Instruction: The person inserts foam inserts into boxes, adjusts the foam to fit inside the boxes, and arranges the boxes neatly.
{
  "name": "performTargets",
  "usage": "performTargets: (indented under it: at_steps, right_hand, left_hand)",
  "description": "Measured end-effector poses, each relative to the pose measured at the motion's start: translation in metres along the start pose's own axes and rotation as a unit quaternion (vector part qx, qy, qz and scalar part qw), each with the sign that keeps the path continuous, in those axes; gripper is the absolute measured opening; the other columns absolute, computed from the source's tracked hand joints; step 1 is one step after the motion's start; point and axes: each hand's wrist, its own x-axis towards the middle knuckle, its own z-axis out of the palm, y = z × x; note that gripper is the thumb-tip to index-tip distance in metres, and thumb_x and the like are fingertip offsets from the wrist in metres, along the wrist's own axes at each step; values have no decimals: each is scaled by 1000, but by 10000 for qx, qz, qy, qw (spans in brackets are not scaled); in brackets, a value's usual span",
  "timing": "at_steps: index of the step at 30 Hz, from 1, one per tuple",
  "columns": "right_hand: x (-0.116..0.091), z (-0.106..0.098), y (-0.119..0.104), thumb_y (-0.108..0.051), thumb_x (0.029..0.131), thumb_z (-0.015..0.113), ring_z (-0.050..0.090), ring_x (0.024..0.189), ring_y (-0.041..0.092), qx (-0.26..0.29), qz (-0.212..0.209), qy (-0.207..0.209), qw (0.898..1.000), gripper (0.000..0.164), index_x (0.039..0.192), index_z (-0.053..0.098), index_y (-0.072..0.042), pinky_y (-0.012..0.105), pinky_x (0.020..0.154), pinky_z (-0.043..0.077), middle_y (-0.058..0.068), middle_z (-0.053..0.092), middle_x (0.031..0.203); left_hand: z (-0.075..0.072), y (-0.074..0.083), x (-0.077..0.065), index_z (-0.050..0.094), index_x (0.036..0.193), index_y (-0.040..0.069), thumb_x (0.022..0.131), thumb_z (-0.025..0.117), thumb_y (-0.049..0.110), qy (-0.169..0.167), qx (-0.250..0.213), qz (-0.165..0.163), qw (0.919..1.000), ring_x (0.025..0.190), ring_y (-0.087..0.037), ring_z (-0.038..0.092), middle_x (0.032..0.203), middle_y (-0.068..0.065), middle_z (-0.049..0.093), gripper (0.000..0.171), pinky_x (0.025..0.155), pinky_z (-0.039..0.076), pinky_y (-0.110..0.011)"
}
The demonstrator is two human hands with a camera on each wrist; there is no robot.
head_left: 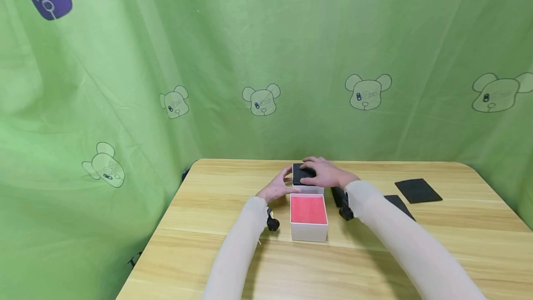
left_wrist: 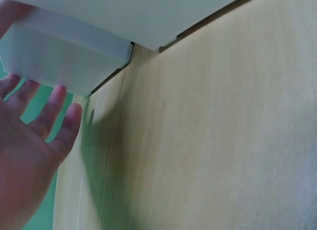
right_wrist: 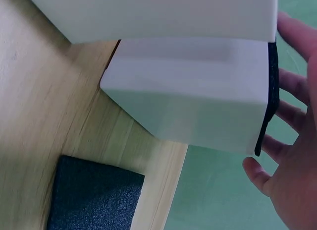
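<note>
Two white boxes stand one behind the other. A black foam pad [head_left: 302, 175] covers the top of the far white box [head_left: 308, 190], its edge showing at the rim in the right wrist view. My right hand [head_left: 326, 173] reaches over from the right with its fingers touching the pad. At the far box's left side is my left hand [head_left: 276, 187], thumb toward the front face and spread fingertips against the side wall. The near white box [head_left: 309, 232] stands in front of both hands, with a red inner surface [head_left: 308, 209] visible from above.
Black foam squares lie on the wooden table [head_left: 200, 230] to the right: a flat square [head_left: 418, 190] farther out and another square [head_left: 399, 205] partly behind the right sleeve. A black piece [head_left: 338, 196] shows beside the right wrist. A green curtain [head_left: 308, 50] hangs behind the table.
</note>
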Motion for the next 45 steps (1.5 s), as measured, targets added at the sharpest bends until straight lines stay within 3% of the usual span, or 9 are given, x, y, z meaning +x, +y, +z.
performTargets:
  at_steps: [7,14,31,45]
  right_hand:
    - [-2,3,4,-42,87,65,40,122,37,-70,-232,-13,9997,56,132,55,-10,56,98,32,16,41,144]
    - [-5,3,6,-40,88,64,39,123,37,89,-324,-46,9994,55,133,54,-9,56,98,31,14,40,145]
    - [-8,3,10,-38,88,66,41,122,35,248,-282,33,9993,52,130,56,-10,56,98,31,11,48,139]
    - [-11,2,19,-38,87,67,42,123,33,264,-154,51,9995,51,128,58,-11,55,101,32,10,50,137]
  left_hand:
    - [1,0,1,20,150,11,78,75,2,-23,8,47,10000,131,-32,35,151,-9,26,91,106,35,-41]
    - [2,1,0,19,150,11,79,75,4,-2,101,33,9999,131,-30,37,151,-8,26,92,104,37,-38]
    - [4,-1,2,20,150,11,78,75,2,-21,-18,118,9999,130,-32,36,151,-10,26,91,106,34,-42]
    - [2,0,-1,17,151,9,80,74,2,55,15,6,10000,131,-29,37,152,-9,26,91,104,37,-36]
